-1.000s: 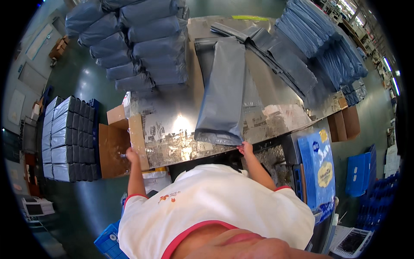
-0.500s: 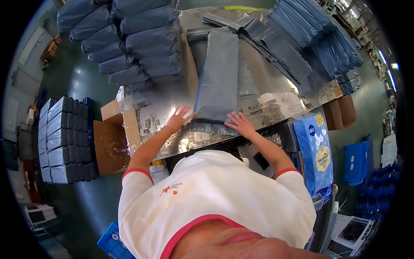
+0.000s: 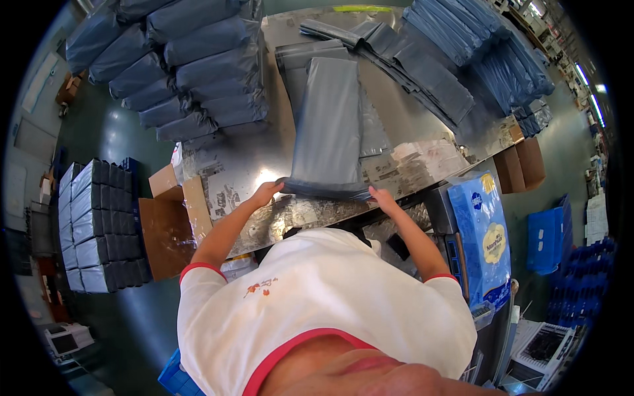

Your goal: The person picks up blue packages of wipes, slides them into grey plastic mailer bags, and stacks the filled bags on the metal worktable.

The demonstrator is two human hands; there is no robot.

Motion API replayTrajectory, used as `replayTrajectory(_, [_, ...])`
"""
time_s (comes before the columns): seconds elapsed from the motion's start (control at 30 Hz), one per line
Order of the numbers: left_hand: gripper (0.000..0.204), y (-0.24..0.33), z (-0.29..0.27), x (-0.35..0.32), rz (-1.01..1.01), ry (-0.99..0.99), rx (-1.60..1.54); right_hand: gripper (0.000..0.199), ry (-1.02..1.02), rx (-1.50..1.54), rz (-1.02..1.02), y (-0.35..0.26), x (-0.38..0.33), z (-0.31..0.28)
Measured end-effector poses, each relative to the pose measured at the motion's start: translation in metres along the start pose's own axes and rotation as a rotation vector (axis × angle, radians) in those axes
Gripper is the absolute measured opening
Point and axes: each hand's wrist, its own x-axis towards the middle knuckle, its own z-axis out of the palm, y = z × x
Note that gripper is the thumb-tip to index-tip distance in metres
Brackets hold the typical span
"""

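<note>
Pinching the near corners of the grey plastic bag (image 3: 328,125), my left hand (image 3: 267,195) and right hand (image 3: 382,198) hold its edge between them, its long axis running away ahead of both, neither nearer.

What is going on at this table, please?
A person in a white shirt is handling a grey bag that lies on the metal table. The left-hand grip is on its near left corner, the right-hand grip on its near right corner. More flat bags lie farther right, grey packs are stacked high at left, and an open carton stands by the table's left end.
</note>
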Motion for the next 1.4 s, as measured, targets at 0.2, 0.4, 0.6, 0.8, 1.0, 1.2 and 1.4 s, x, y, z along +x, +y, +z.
replayTrajectory(0.2, [0.031,-0.075,0.033,0.046,-0.335,0.146,-0.527,0.035,0.215,0.320,0.222,0.010,0.037,0.041])
replayTrajectory(0.4, [0.043,-0.142,0.045,0.114,-0.247,0.525,-0.388,0.041,0.411,0.107,0.034,0.026,0.108,0.085])
replayTrajectory(0.6, [0.068,0.035,0.034,0.063,-0.216,-0.037,-1.155,0.055,-0.089,0.926,0.249,-0.064,0.054,0.053])
replayTrajectory(0.8, [0.055,0.112,-0.040,0.040,0.008,0.081,-0.918,0.046,-0.200,0.909,0.128,-0.168,0.041,0.053])
replayTrajectory(1.0, [0.074,0.174,-0.054,-0.038,0.146,0.176,-0.748,0.050,-0.058,1.019,-0.114,-0.180,-0.011,0.075])
replayTrajectory(1.2, [0.098,0.193,-0.075,-0.152,0.523,0.155,-0.451,0.064,-0.031,0.633,-0.588,-0.215,-0.089,0.111])
replayTrajectory(1.4, [0.114,0.220,-0.121,-0.204,0.899,0.386,-0.113,0.068,-0.145,0.438,-0.758,-0.308,-0.074,0.112])
